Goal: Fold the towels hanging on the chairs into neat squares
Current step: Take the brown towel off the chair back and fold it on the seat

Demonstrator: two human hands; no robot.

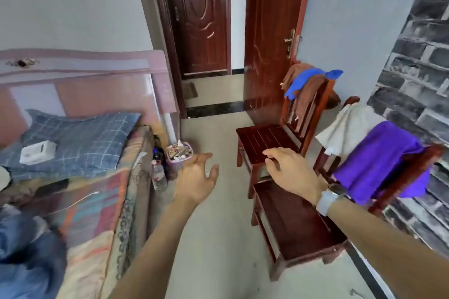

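Observation:
Two red wooden chairs stand by the right wall. On the back of the near chair (pixel 298 223) hang a purple towel (pixel 379 160) and a white towel (pixel 347 128). Over the back of the far chair (pixel 267 138) are draped a brown towel (pixel 308 94) and a blue towel (pixel 306 79). My left hand (pixel 198 182) hovers over the floor, fingers relaxed, holding nothing. My right hand (pixel 294 172), with a watch on the wrist, floats above the gap between the two chair seats, fingers loosely bent and empty. Neither hand touches a towel.
A bed (pixel 80 201) with a patterned cover and a blue checked pillow (pixel 80 138) fills the left. A small bin (pixel 178 155) and a plastic bottle (pixel 159 175) sit on the floor beside it. An open wooden door (pixel 269 39) stands behind the far chair.

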